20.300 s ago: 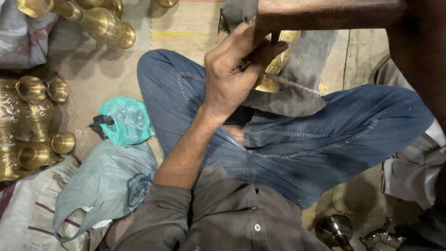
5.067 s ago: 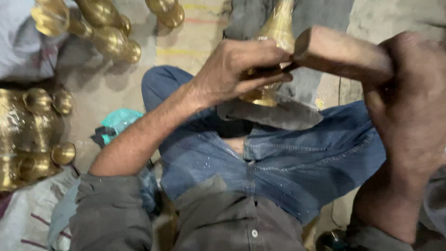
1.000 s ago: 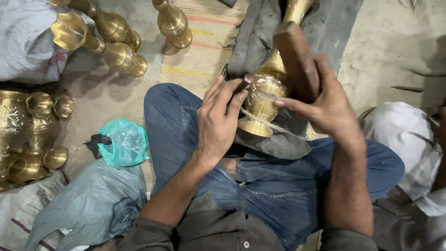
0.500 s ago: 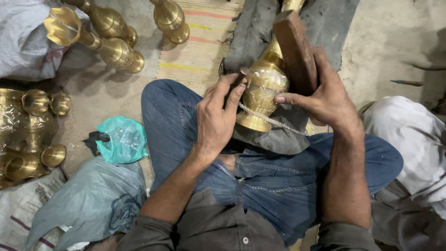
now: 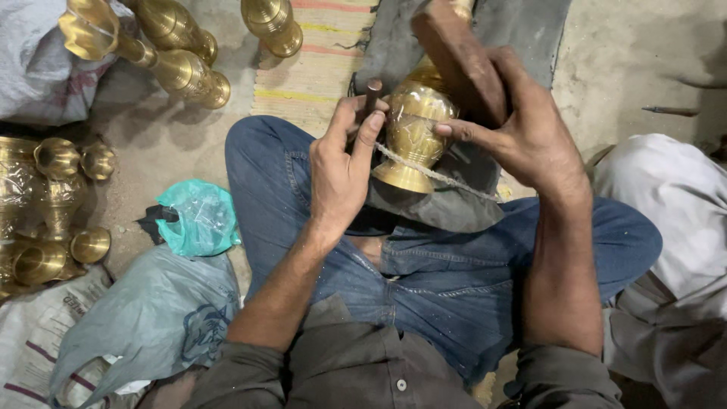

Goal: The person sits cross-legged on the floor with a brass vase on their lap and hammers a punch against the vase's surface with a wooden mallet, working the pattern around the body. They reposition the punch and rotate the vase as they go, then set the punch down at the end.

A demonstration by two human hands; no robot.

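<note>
**Both hands close in on the brass vase**

The person sits on the floor with legs crossed in blue jeans (image 5: pixel 454 280). A shiny brass vase (image 5: pixel 413 132) stands on a dark cloth (image 5: pixel 447 208) on the lap, with its foot near the person and its neck pointing far away.

A moment ago the picture was almost the same. Since then the hands have moved only a little. The right hand's first finger now touches the side of the vase. So the work on the vase is going on in the same spot, with small moves.

The right hand (image 5: pixel 522 132) is closed around a brown wooden block (image 5: pixel 458 57), held up over the far part of the vase. The left hand (image 5: pixel 341 170) is just left of the vase. Its fingers are closed around a thin dark tool (image 5: pixel 372 92) that points up beside the vase. A pale cord (image 5: pixel 435 174) runs across the bottom of the vase, between the two hands.

On the left lie more brass vases (image 5: pixel 174 64) and small brass cups (image 5: pixel 57 212). A green plastic bag (image 5: pixel 198 216) sits near the left knee, with a grey sack (image 5: pixel 144 318) nearer still.
</note>
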